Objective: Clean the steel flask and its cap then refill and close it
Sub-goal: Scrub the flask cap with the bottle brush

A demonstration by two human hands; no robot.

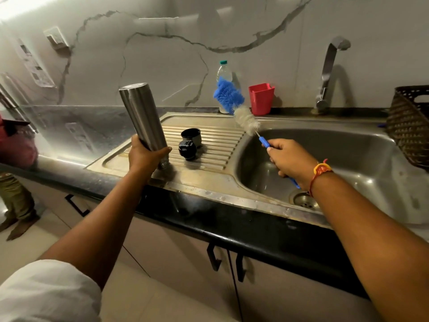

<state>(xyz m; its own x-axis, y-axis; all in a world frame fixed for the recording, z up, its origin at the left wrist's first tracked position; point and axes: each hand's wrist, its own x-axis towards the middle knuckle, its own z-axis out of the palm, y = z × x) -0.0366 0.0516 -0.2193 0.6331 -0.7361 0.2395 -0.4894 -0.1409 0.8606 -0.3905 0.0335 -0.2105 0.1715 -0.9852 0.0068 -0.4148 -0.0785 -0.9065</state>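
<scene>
My left hand [145, 153] grips the steel flask [141, 117] near its neck and holds it upside down, mouth just above the ribbed drainboard [222, 145]. My right hand [287, 159] holds a bottle brush [234, 103] by its blue handle over the sink basin [348, 149]; its blue and white bristle head points up and to the left. Two black cap parts rest on the drainboard: a cup-shaped cap [191, 135] and a stopper [187, 149] in front of it.
A tap [328, 70] stands behind the basin. A red cup [261, 98] and a plastic water bottle [224, 73] stand at the wall. A dark woven basket [411, 124] sits at the right. Another person [14, 163] stands at the far left.
</scene>
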